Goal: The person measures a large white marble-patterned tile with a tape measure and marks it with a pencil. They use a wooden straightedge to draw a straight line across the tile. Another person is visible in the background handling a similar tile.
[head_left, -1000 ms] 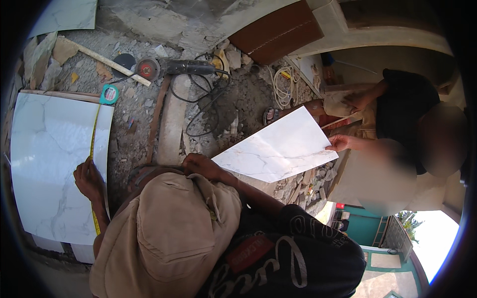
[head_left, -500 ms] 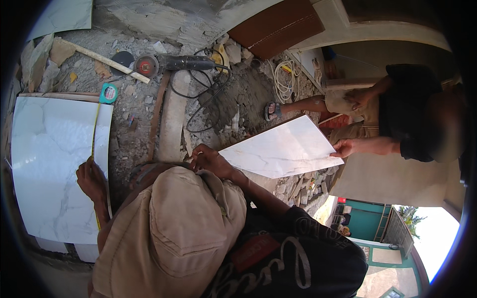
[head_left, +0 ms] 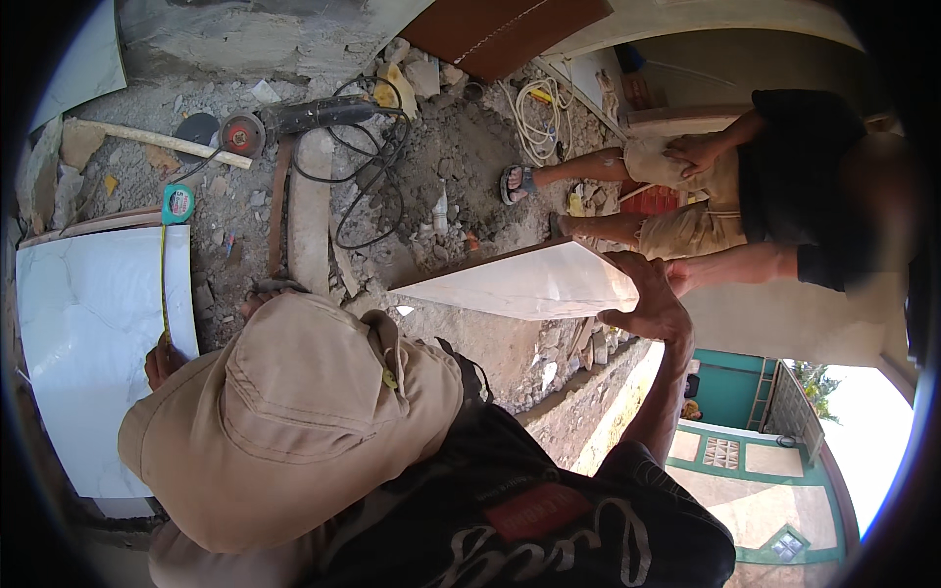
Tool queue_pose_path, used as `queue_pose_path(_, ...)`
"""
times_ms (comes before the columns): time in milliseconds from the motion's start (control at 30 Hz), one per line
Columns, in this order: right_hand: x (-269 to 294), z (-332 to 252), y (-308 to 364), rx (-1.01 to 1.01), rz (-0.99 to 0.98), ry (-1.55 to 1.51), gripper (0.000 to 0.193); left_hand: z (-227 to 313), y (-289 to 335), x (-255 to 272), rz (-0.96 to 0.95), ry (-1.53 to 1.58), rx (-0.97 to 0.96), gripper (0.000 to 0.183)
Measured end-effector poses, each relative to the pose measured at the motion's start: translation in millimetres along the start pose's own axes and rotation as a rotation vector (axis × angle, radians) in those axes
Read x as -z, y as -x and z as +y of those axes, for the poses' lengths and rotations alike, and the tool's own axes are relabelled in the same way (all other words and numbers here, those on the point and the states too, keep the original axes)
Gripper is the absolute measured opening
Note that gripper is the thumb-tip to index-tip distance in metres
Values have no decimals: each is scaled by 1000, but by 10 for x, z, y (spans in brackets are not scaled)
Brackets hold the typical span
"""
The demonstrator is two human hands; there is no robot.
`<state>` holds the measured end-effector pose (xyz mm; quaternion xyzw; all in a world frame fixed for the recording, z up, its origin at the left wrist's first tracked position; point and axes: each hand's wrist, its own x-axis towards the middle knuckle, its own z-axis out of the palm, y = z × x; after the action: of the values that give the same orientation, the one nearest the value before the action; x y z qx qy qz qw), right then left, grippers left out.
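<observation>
Neither my left hand nor my right hand is in view. A crouching person in a beige hat (head_left: 304,382) and dark printed shirt fills the lower middle. One of that person's hands (head_left: 162,363) is at the yellow blade of a teal tape measure (head_left: 178,204), stretched over a white marbled tile (head_left: 98,294). The other hand (head_left: 652,299) is at the edge of a second marbled tile (head_left: 529,284). A standing person in shorts (head_left: 706,230), sideways in the picture, has a hand at that same edge.
An angle grinder (head_left: 314,116) with a black cord lies on rubble beside a wooden stick (head_left: 157,139). A coiled pale cable (head_left: 537,122) and a brown panel (head_left: 505,34) lie farther off. Broken pieces litter the ground. A green and cream building (head_left: 755,470) shows at lower right.
The crouching person's one hand has gone from near the knee to the second tile's edge. That tile now shows narrower, tilted. The whole view has shifted somewhat.
</observation>
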<state>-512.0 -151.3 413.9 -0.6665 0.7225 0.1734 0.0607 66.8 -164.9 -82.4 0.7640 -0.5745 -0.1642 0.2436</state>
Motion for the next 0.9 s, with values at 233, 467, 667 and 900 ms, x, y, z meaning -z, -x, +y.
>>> queue_pose_path(233, -547, 163, -57, -207, 180, 111, 27, -144, -29, 68, -64, 5, -28, 23)
queue_pose_path(467, -593, 355, 320, 22, -23, -53, 20, -284, 60, 105, -182, 21, -14, 23)
queue_pose_path(667, -878, 351, 624, 113, 71, -204, 42, -360, -62, 265, -224, -14, -26, 23)
queue_pose_path(900, -806, 44, 1243, 11, -62, -259, 45, -275, -167, 145, -322, -6, -59, 24)
